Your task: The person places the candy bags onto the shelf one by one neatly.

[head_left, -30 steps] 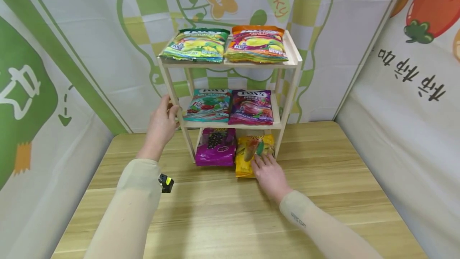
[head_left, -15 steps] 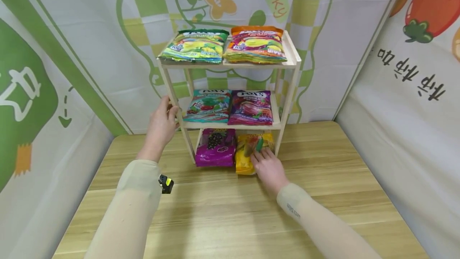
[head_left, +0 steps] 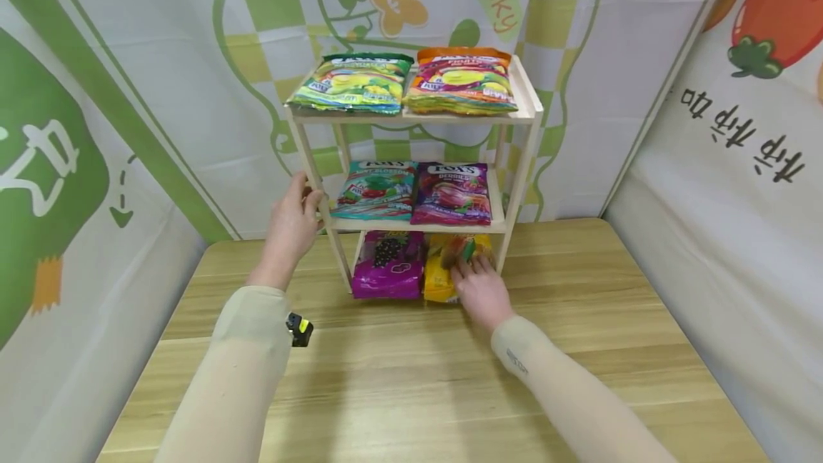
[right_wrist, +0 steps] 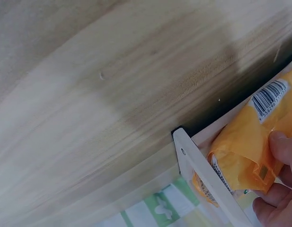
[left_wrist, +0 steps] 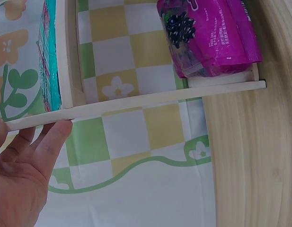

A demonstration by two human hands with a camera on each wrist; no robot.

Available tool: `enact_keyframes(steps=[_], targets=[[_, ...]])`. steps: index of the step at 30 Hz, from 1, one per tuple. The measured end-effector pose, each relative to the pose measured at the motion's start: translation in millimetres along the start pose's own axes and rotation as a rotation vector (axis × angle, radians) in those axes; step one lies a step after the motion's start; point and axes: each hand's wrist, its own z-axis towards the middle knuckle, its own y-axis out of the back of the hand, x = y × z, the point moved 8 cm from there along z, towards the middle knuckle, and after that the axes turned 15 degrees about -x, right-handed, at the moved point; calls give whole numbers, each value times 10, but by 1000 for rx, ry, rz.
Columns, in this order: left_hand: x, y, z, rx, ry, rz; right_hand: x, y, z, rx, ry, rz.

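Observation:
A small wooden shelf rack (head_left: 411, 226) stands on the table. My left hand (head_left: 292, 223) grips its left front post (left_wrist: 136, 100) near the middle level. At the bottom right, my right hand (head_left: 482, 290) holds a yellow candy bag (head_left: 440, 281) with a mango picture; in the right wrist view, thumb and curled fingers are on its crumpled front (right_wrist: 245, 156). Beside it on the bottom level lies a purple candy bag (head_left: 388, 274) with a dark berry picture. The hand and middle shelf hide part of the yellow bag.
On the middle shelf lie a teal bag (head_left: 378, 190) and a dark purple-red bag (head_left: 451, 193). A green-yellow bag (head_left: 356, 83) and an orange-topped bag (head_left: 459, 82) lie on top. Printed cloth (head_left: 257, 127) hangs behind the rack. Wooden table (head_left: 386, 377) lies in front.
The yellow bag has slid back into the bottom level, its front edge now about level with the purple bag's. My right hand moved forward with it. My left hand stays on the post.

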Motion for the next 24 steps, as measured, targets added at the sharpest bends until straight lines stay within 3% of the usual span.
enact_keyframes(steps=[6, 24], targets=[[0, -7, 0, 8, 11, -2, -32, -58, 25, 49, -18, -24], [21, -1, 14, 6, -1, -7, -63, -103, 75, -9, -53, -60]])
